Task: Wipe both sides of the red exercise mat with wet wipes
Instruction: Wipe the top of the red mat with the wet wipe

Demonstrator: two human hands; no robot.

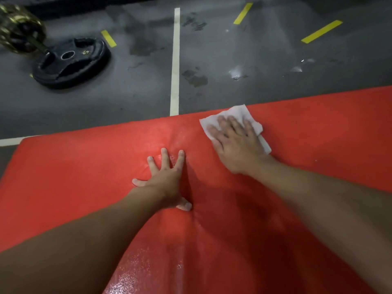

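The left hand (163,177), fingers wide, is denting the soft, probably slippery red exercise mat (84,166); the right hand (235,143), fingers flat, is pressing the wet wipe (237,112). An edge is probably giving a better hold.

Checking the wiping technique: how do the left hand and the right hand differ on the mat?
The left hand presses bare on the mat with fingers spread, denting it; the right hand lies on a white wipe with fingers closer together. The left hand sits nearer the person; the right hand reaches close to the mat's far edge. Both are flat, palm down.
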